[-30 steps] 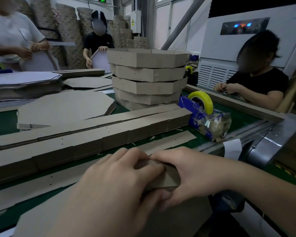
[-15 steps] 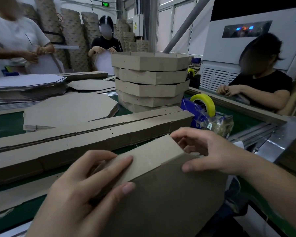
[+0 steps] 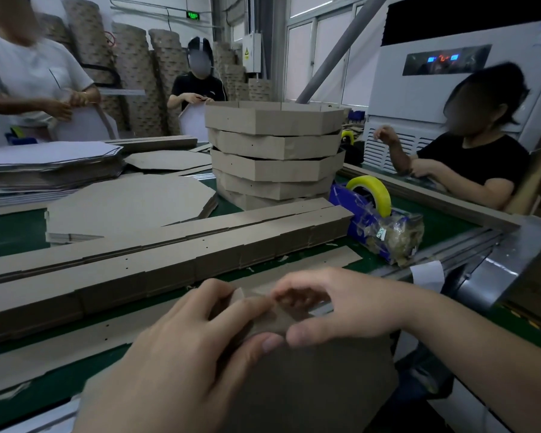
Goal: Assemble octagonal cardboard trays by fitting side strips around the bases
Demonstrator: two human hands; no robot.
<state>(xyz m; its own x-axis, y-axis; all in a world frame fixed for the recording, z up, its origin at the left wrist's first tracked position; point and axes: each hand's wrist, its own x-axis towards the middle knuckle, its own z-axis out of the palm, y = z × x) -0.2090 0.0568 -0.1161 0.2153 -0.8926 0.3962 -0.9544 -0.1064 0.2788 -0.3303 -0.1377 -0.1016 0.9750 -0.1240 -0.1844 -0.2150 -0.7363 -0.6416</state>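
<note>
I hold a brown cardboard tray on edge at the near table edge, its flat base facing me. My left hand grips the folded side strip at the tray's top, thumb on the near face. My right hand pinches the same strip from the right, its fingers curled over the top. A long stack of flat side strips lies across the green table beyond my hands. Flat octagonal bases are piled at the left. Several finished trays are stacked behind.
A blue tape dispenser with a yellow roll stands right of the strips. Single loose strips lie near my hands. A pile of white sheets sits far left. Three people work around the table. A metal rail borders the right side.
The tray has dropped lower and closer to me. Both hands have come together at its top edge, and my right fingers now curl over the strip.
</note>
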